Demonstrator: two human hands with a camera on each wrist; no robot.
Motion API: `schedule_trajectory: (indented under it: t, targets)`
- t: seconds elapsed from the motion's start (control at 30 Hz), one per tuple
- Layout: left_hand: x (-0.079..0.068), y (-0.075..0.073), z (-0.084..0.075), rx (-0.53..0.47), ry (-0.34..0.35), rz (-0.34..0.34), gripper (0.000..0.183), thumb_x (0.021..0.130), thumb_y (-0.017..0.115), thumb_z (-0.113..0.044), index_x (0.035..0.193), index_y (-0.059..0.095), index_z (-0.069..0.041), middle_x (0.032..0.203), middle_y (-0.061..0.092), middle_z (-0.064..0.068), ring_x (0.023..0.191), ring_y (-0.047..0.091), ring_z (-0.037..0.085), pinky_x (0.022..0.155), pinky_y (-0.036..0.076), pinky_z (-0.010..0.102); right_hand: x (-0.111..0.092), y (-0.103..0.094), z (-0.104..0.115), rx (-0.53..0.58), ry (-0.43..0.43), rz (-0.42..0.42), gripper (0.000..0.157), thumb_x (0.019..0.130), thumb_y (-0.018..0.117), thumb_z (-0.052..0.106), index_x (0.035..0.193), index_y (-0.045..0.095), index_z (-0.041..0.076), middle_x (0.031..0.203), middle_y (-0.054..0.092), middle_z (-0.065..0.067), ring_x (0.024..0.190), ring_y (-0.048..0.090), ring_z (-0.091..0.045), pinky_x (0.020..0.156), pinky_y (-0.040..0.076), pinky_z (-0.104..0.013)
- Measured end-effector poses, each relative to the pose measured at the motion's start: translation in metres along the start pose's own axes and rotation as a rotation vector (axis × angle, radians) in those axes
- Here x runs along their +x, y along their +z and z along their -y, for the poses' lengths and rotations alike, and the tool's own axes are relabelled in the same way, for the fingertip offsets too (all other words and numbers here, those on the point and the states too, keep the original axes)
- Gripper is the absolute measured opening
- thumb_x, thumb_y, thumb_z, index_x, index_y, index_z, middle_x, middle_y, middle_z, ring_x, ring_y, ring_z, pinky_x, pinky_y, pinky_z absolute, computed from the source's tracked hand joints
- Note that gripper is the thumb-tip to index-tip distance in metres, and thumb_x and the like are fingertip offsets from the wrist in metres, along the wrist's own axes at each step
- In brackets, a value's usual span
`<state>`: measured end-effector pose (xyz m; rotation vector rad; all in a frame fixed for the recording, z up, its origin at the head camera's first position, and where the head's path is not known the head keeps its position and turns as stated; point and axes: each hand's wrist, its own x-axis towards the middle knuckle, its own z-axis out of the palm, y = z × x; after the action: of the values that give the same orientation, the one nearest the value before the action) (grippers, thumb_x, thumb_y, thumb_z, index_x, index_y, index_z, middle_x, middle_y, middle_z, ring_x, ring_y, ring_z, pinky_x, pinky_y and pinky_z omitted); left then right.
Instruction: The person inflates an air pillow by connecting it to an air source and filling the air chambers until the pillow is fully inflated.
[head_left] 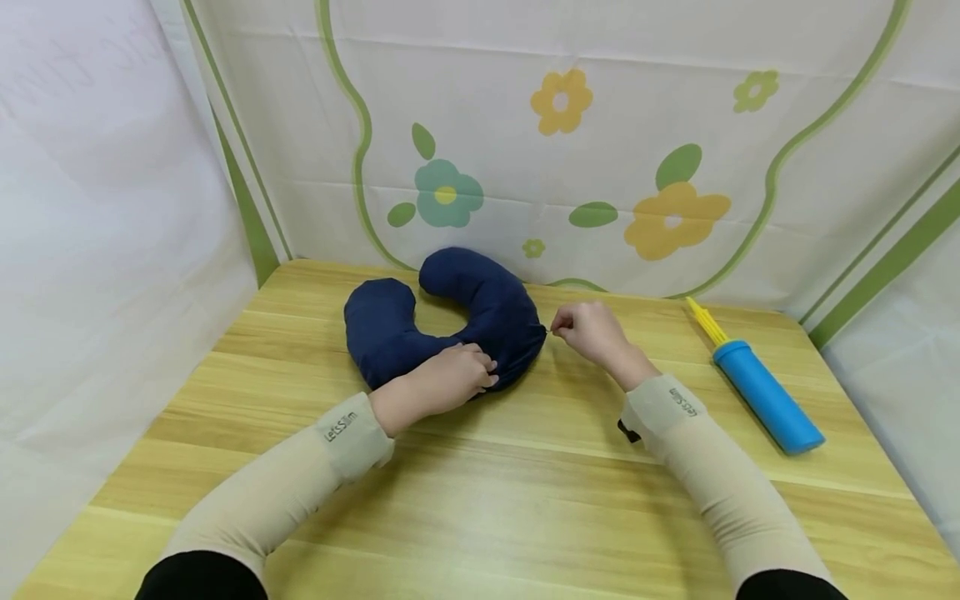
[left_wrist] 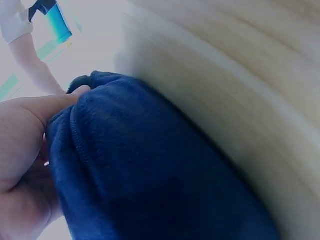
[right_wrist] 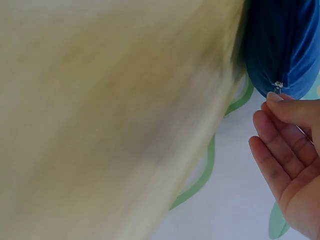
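Note:
A navy U-shaped neck pillow (head_left: 382, 329) lies on the table with its opening toward the back left. My left hand (head_left: 453, 375) grips the pillow's near edge; in the left wrist view the thumb lies along the cloth beside a seam, and part of the fingers is hidden. At the pillow's right side my right hand (head_left: 592, 333) pinches a small zipper pull (right_wrist: 278, 86) between thumb and forefinger. The other fingers of that hand are loosely bent in the right wrist view. A zipper line runs up the pillow from the pull.
A blue hand pump (head_left: 768, 396) with a yellow nozzle (head_left: 705, 321) lies to the right on the wood-grain table (head_left: 487, 508). Behind the table's back edge hangs a white cloth (head_left: 480, 100) printed with flowers. More white cloth stands at both sides.

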<state>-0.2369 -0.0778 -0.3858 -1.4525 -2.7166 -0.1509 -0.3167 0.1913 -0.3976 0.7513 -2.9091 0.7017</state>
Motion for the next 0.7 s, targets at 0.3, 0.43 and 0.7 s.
schedule_trajectory:
  t: [0.3,0.43,0.7]
  targets:
    - [0.008,0.002,-0.008,-0.056,-0.104,-0.017,0.025,0.098,0.072,-0.016,0.122,0.077,-0.010,0.129,0.068,0.012,0.118,0.063,0.028,0.094,0.054,0.038,0.001,0.010,-0.004,-0.010,0.008,-0.051,0.007,0.092,0.074,0.002,0.095,0.080,0.004,0.095,0.076,-0.010,0.084,0.072,-0.028,0.075,0.057,-0.044]
    - [0.001,-0.006,-0.003,-0.147,-0.119,-0.021,0.029,0.098,0.072,-0.020,0.126,0.075,-0.011,0.138,0.063,0.012,0.126,0.059,0.029,0.100,0.051,0.040,0.000,0.010,-0.004,0.002,0.004,-0.046,0.009,0.093,0.072,0.001,0.098,0.079,0.003,0.098,0.076,-0.012,0.086,0.072,-0.029,0.076,0.058,-0.044]
    - [-0.039,-0.031,0.040,-0.224,-0.216,-0.137,0.035,0.097,0.074,-0.024,0.129,0.073,-0.010,0.138,0.063,0.014,0.126,0.060,0.032,0.102,0.049,0.048,-0.008,0.004,-0.002,0.093,0.044,0.058,0.017,0.096,0.070,0.003,0.112,0.075,0.000,0.107,0.074,-0.015,0.092,0.072,-0.032,0.081,0.057,-0.046]
